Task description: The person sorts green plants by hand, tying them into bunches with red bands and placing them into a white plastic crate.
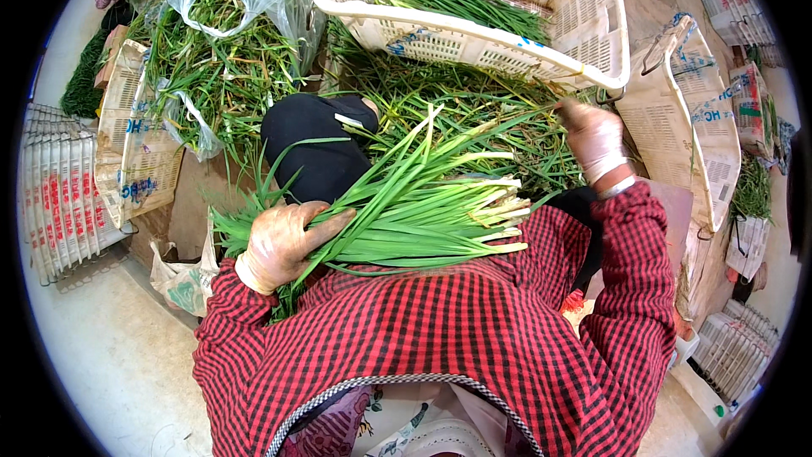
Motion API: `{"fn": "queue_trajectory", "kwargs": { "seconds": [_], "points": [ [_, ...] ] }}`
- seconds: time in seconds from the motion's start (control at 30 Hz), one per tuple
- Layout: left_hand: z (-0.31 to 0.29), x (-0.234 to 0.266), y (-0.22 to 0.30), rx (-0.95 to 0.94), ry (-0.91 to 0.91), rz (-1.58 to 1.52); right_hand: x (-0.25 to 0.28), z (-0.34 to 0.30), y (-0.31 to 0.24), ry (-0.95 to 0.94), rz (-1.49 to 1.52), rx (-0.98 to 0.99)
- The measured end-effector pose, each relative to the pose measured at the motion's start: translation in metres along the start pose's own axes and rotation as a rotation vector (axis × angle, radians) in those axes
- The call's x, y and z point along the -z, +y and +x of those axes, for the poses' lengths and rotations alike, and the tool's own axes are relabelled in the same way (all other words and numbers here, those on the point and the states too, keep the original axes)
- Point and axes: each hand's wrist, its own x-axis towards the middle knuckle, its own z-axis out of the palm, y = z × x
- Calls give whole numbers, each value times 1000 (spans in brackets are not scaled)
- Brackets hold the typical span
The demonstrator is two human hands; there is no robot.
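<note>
Centrally, bunch of green stalks [414, 216] lies across the lap, pale ends rightward. Left hand [283, 241] closed around its leafy part, thumb over top. Right hand [595, 140] apart, beyond pale ends, fingers bent; pinch: cannot tell. Farther out: loose greens [541, 148], white crate [474, 36].

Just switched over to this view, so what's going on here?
A person in a red-and-black checked garment has a bunch of long green leaves across the lap, gripped by the left hand, its pale stem ends pointing right. The right hand is raised beyond those ends; whether it holds anything is unclear. Ahead, a white crate contains more greens, and loose greens lie in front of it.
</note>
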Motion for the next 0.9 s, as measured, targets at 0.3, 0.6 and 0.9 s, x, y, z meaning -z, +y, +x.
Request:
{"fn": "queue_trajectory", "kwargs": {
  "seconds": [0.3,0.6,0.9],
  "points": [
    [3,3,1,-17,2,115,-3,31,13,-538,572,-350],
    [9,11,2,-57,-4,89,24,47,-106,-721,629,122],
    [15,1,2,-59,32,144,33,16,-85,-350,226,324]
  ]
}}
